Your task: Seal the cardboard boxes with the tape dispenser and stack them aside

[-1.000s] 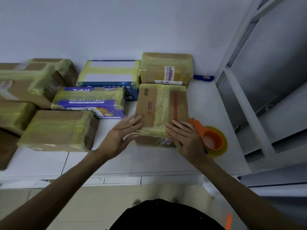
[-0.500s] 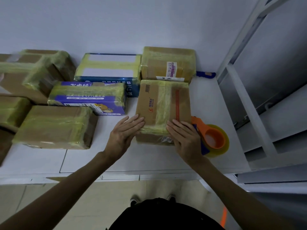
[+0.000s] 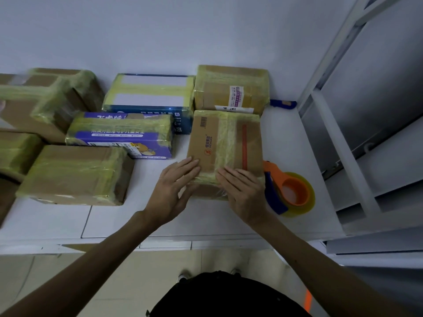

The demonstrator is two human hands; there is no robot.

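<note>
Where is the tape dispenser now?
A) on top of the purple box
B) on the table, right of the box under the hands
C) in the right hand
B: the tape dispenser lies on the table beside the box; the right hand rests flat on the box.

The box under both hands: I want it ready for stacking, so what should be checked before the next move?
1. Tape band runs across the top of the box: ok.
2. Tape end stuck down on the near side: cannot tell, the hands cover it.
3. Left hand and right hand lie flat on the near edge: ok.
4. Tape dispenser set down on the table, out of both hands: ok.
5. Underside sealed: cannot tell.
</note>
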